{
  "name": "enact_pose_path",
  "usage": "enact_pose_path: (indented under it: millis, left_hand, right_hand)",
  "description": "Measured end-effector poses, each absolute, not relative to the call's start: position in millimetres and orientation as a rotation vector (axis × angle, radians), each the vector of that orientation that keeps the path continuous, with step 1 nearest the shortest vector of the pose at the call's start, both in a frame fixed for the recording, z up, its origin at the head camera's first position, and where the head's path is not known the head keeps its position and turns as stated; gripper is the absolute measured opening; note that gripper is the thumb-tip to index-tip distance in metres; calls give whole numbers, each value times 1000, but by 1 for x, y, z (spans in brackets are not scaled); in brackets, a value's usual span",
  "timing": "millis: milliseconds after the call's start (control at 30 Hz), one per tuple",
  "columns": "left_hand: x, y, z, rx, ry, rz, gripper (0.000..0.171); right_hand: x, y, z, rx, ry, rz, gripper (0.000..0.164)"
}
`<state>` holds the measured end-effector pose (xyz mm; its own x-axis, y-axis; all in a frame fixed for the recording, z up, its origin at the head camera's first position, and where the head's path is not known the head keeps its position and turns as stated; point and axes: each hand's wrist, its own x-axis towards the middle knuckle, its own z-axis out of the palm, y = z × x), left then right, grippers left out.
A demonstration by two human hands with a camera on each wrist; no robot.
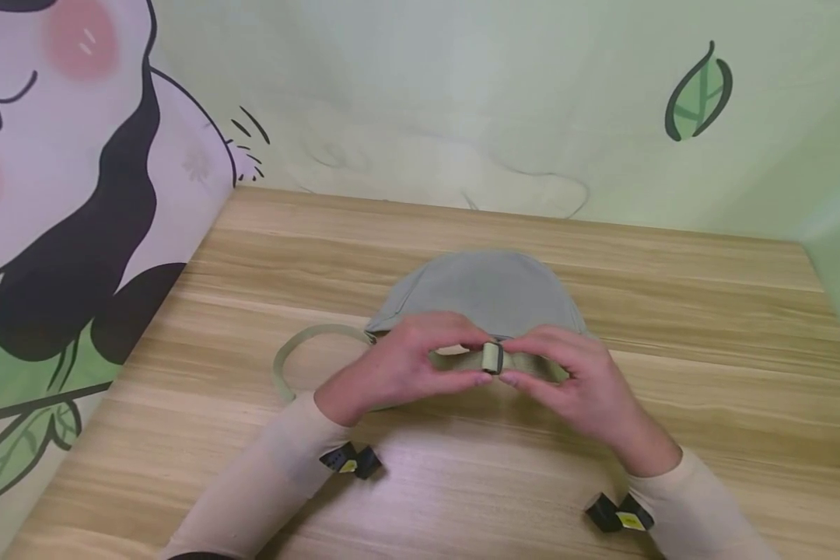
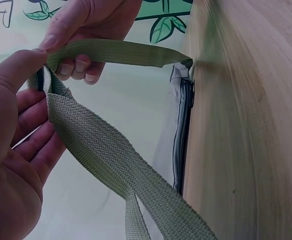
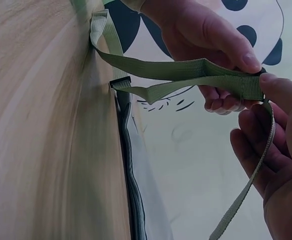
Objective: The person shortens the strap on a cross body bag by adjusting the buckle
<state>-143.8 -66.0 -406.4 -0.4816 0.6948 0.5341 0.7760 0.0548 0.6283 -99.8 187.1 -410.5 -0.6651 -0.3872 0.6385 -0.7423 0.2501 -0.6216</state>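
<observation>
A grey half-round bag [image 1: 486, 288] lies on the table, a zipper [image 2: 185, 105] along its straight edge. Its olive-green webbing strap [image 2: 111, 140] is raised in front of the bag, with a dark slider buckle [image 1: 500, 358] between both hands. My left hand [image 1: 409, 358] pinches the strap at this buckle with thumb and fingers. From the other side my right hand [image 1: 581, 377] pinches the webbing right beside it, thumb tips nearly meeting. A folded layer of strap passes through the buckle, and one length hangs below the right hand in the right wrist view.
A strap loop [image 1: 287, 350] rests on the wood-grain table [image 1: 707, 350] left of the bag. Behind stands a pale green wall [image 1: 427, 101] printed with a panda and leaves. Small black devices [image 1: 619, 515] are worn on both wrists.
</observation>
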Motion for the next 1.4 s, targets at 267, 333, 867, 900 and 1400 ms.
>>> enact_pose_path:
  millis: [267, 333, 867, 900, 1400]
  left_hand:
    - [-144, -66, -406, -1529, -2280, -1363, 28]
    - [-144, -67, -407, -1515, -2285, -1373, 29]
    - [-144, -66, -410, -1485, -2248, -1443, 26]
    - [-145, -65, -410, -1488, -2245, -1454, 26]
    - [-145, -69, -415, -1478, -2268, -1529, 28]
  right_hand:
    - [-102, 189, -413, 1046, -2216, 1385, 48]
    - [-102, 190, -415, 1065, -2226, 1366, 47]
    - [-95, 207, -433, 1007, -2246, 1275, 43]
    - [-95, 206, -434, 1017, -2234, 1283, 43]
    - [-91, 196, -438, 991, -1938, 1796, 29]
